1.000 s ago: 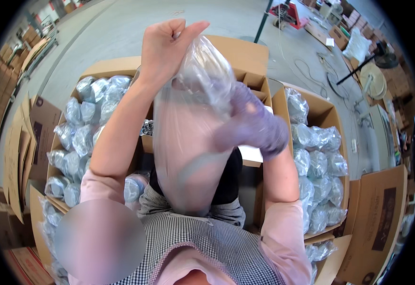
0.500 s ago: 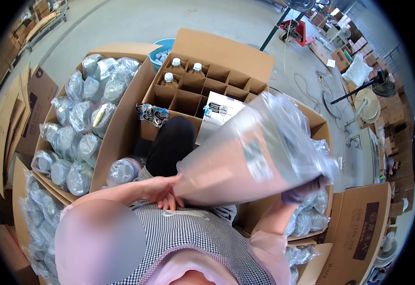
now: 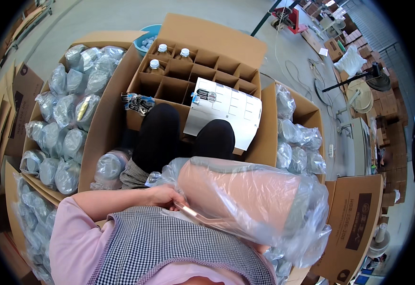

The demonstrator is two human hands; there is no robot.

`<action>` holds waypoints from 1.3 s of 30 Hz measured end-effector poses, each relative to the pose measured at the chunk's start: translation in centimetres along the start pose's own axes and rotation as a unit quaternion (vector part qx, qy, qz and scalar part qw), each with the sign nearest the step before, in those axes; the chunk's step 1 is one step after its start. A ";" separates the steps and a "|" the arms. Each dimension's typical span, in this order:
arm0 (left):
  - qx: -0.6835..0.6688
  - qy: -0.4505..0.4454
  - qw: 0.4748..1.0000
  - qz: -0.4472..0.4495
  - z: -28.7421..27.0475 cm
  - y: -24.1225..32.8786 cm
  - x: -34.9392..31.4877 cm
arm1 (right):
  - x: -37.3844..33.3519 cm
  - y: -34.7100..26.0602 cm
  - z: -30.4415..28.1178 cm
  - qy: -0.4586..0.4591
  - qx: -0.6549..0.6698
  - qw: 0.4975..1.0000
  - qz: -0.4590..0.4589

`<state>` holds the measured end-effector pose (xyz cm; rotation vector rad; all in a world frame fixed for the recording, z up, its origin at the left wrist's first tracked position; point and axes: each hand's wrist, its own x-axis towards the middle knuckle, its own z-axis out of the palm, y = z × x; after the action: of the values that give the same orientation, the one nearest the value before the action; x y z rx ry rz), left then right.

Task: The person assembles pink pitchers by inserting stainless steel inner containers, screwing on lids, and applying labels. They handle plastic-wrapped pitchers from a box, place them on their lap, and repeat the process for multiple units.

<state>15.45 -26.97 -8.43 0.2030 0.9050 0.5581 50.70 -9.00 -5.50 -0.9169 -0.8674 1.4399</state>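
Observation:
A large pink cylinder [image 3: 240, 185] with grey ends, wrapped in a clear plastic bag, lies sideways across my lap, close to me. A shiny copper-coloured strip runs along its near side. My left hand [image 3: 163, 195] is closed at the bag's left end, its fingers pinching the plastic. Behind the wrapped cylinder my right hand is mostly hidden; only a patch of skin [image 3: 262, 248] shows below it, so its fingers cannot be seen. In front of my knees stands a divided cardboard box [image 3: 217, 40] with three white-capped bottles [image 3: 184, 55] in its far-left compartments.
A white printed sheet [image 3: 233, 107] hangs over the divided box's near right corner, beside black-and-silver clips. Cartons of bagged items stand left [image 3: 105, 109] and right [image 3: 264, 123]. A blue tub [image 3: 143, 35] sits beyond. An open carton flap [image 3: 354, 223] rises at right.
The wrapped cylinder has come down and nearer, from tilted up to lying across my lap, uncovering the sheet and my right knee. My right hand has gone out of sight behind it.

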 end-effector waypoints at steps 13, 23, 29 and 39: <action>0.123 0.121 0.958 0.231 0.6 0.6 0.0 | 1.0 0.1 -1.3 -0.007 -0.085 0.995 0.059; 0.276 0.260 0.866 0.326 -1.8 -1.4 0.7 | 0.5 4.7 -0.5 -0.024 -0.136 0.982 0.127; 0.404 0.336 0.670 0.525 -5.3 -2.5 1.0 | -2.4 10.3 2.6 0.057 -0.137 0.981 0.127; 0.132 0.330 0.822 0.445 -14.4 -11.1 5.0 | -3.2 11.4 3.5 0.097 -0.158 0.975 0.120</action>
<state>10.61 -34.55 -25.03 0.7390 1.5676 1.4323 42.87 -12.97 -14.22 -1.4184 -0.8743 1.4084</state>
